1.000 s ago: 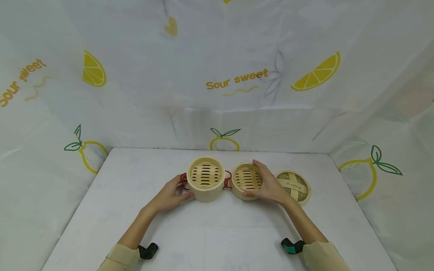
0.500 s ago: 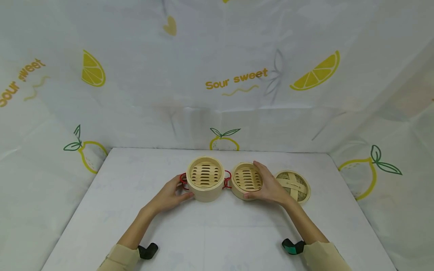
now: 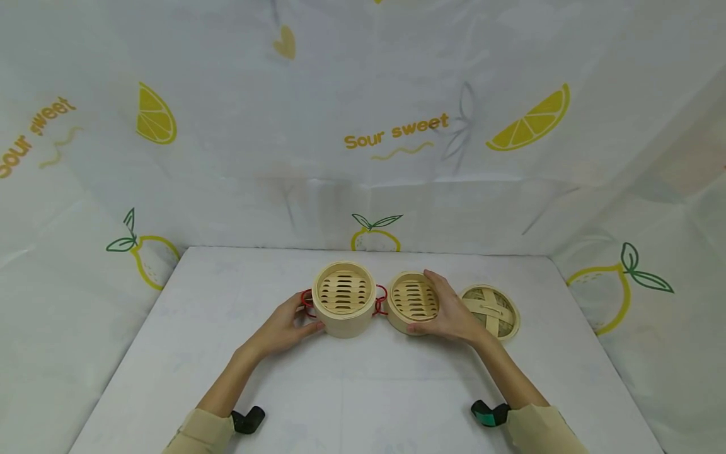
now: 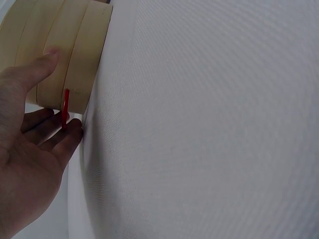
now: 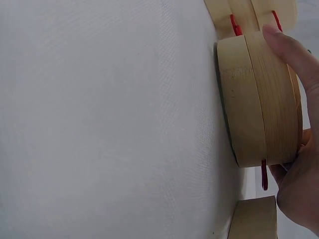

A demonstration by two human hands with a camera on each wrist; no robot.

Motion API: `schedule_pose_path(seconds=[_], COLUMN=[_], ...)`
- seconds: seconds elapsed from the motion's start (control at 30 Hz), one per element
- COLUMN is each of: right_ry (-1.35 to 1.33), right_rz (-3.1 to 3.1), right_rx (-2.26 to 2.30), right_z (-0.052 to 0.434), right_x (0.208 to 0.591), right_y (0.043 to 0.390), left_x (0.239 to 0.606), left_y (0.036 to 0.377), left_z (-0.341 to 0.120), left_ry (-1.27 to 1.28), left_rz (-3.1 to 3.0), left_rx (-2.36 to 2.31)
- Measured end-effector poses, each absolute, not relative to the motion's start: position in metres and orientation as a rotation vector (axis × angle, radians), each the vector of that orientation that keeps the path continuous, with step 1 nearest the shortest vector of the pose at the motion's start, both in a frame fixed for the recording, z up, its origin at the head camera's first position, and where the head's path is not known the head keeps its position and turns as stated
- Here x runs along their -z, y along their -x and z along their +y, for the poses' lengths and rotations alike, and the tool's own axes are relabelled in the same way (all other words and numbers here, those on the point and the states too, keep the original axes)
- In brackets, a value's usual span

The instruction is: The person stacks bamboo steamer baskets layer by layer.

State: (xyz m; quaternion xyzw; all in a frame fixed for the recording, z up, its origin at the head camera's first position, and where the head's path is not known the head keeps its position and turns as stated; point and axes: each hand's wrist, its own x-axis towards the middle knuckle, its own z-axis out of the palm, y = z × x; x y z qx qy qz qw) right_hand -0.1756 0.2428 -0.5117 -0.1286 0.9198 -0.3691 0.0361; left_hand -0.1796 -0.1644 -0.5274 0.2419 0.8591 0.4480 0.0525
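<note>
Bright, even, soft-shadowed light; sharp head view, wide-angle edge distortion.

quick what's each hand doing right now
Left hand: grips the taller bamboo steamer, thumb on its wall.
Right hand: curled round the lower steamer tier, holding its wall.

A white table [image 3: 363, 391] fills the lower middle of the head view, its surface matte and faintly creased. Behind it and on both sides hangs a pale printed sheet [image 3: 238, 189], forming a three-sided booth. Yellow lemon slices sit at the upper left and upper right, whole lemons with green leaves at mid left, centre and right, and "Sour sweet" lettering in the centre. Light is soft and even.
</note>
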Motion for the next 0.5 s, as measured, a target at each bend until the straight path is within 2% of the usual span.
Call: schedule_pose_path(seconds=[0.5], right_ry=[0.378], right_rz=[2.841], right_rx=[1.166], right_z=[0.2416], right_x=[0.5136], right_y=[0.1765], left_x=[0.528], left_y=[0.18], left_z=[-0.1641], left_ry=[-0.711], left_rz=[2.6], left_rx=[-1.352])
